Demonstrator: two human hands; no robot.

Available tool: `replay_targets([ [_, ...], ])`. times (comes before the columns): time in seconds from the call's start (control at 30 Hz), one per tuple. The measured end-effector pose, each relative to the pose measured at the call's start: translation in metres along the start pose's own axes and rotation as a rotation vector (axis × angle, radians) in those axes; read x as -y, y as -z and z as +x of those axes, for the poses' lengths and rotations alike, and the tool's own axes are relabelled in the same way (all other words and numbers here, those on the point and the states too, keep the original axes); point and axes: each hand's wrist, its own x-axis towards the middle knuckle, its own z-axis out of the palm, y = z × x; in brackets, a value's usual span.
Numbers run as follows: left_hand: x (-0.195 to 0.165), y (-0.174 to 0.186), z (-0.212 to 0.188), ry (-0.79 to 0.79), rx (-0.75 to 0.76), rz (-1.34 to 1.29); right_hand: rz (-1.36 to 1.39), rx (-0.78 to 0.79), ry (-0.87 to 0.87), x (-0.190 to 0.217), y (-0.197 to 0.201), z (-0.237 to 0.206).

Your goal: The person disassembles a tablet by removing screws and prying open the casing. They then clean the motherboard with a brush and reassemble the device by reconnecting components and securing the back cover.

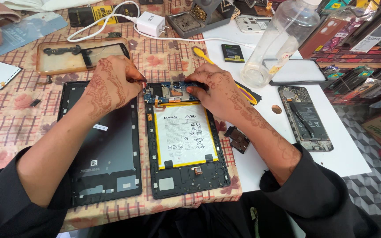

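Observation:
An opened tablet (182,176) lies in front of me with its white battery (182,134) and a blue circuit board (168,91) at the top exposed. My left hand (111,83) rests at the board's upper left corner, fingertips pinched together on its edge. At the board's right end my right hand (214,88) presses down with its fingers, holding a yellow-handled tool (201,55) that sticks out behind it. The tablet's dark back cover (102,154) lies to the left, under my left forearm.
A clear plastic bottle (278,39) stands at the back right, beside a small black battery (233,53). An opened phone (305,119) lies to the right on the white board. A white charger (151,23), a transparent phone case (82,55) and a small black part (237,139) lie around.

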Motion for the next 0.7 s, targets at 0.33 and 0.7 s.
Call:
replay_targets([
  [0.33, -0.007, -0.001, 0.001, 0.057, 0.041, -0.095, -0.034, -0.011, -0.001, -0.006, 0.002, 0.001],
  [0.7, -0.013, -0.004, 0.0, 0.054, 0.021, -0.065, -0.022, 0.007, -0.071, -0.007, 0.01, -0.003],
])
